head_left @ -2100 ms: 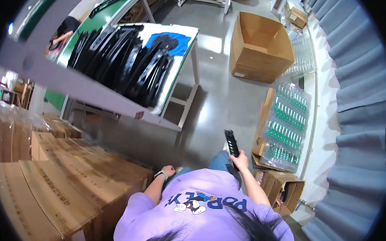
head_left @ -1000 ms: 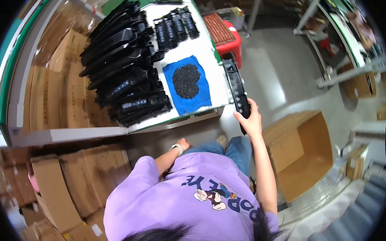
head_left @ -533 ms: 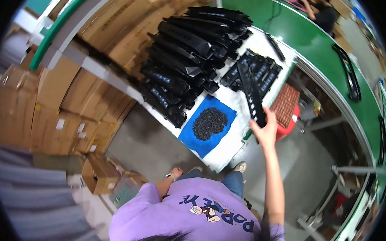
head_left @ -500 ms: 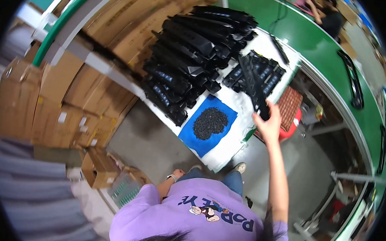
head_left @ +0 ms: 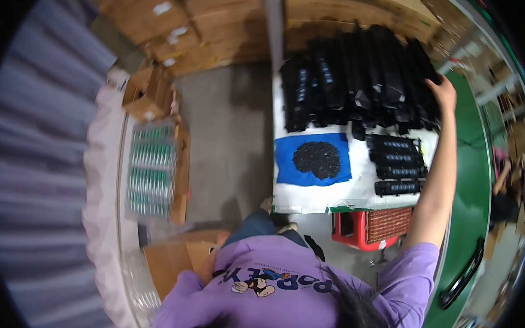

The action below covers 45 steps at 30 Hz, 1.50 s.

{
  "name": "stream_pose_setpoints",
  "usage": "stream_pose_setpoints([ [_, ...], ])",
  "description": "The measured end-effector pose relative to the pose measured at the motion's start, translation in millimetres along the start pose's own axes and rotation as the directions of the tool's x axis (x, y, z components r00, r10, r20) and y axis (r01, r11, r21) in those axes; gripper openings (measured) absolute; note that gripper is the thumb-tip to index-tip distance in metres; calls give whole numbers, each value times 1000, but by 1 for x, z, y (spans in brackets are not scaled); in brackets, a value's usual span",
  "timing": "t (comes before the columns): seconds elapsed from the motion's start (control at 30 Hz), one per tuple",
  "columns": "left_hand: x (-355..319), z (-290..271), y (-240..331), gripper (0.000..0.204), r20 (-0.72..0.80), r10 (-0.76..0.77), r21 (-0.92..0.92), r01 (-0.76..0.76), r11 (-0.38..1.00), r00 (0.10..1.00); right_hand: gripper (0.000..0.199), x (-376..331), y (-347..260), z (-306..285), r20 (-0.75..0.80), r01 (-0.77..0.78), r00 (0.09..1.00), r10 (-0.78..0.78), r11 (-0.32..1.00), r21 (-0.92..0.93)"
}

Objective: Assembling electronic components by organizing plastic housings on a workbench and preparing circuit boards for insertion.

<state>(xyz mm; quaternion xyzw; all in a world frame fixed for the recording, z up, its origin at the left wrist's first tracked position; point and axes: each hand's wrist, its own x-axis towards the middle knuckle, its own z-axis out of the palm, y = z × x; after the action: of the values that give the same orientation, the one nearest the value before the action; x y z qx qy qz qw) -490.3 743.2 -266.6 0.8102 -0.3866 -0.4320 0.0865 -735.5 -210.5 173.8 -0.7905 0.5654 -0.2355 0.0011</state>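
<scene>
My right hand (head_left: 443,94) reaches to the right end of a pile of long black plastic parts (head_left: 362,80) on the white table. Its thumb and fingers close around the edge of the outermost black plastic part (head_left: 421,62); the fingertips are partly hidden. My left hand (head_left: 219,240) hangs low at my left side by a cardboard box, with its fingers mostly out of sight. In front of the pile lie several short black panels (head_left: 398,157) in a stack of rows. A heap of small black pieces (head_left: 317,160) rests on a blue cloth (head_left: 285,165).
A red stool (head_left: 360,228) with a woven brown seat stands under the table's near edge. Green-and-clear packs (head_left: 151,176) and an open cardboard box (head_left: 150,93) lie at left. A green bench (head_left: 467,216) runs along the right; large cartons stand behind.
My view has turned left. My right hand has moved from the near right table side to the pile's right end, carrying the long black part off the short panels.
</scene>
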Motion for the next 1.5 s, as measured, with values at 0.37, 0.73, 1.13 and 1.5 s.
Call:
stream_pose_setpoints([
  [0.37,59,103,140,26,-370,-582,-764,119,634,724,61,150,58,67,437,335,820,-368,929,154],
  [0.73,8,242,136,36,-352,-638,-854,45,519,685,56,85,-18,-5,128,500,840,-528,843,199],
  [1.13,-26,208,148,36,-251,-750,-896,146,419,612,41,-326,-351,-164,-103,196,-201,-974,-143,970],
  [1.5,4,61,72,23,-90,-865,-990,-137,24,494,67,-442,-579,-84,-770,-821,-567,-293,118,559],
])
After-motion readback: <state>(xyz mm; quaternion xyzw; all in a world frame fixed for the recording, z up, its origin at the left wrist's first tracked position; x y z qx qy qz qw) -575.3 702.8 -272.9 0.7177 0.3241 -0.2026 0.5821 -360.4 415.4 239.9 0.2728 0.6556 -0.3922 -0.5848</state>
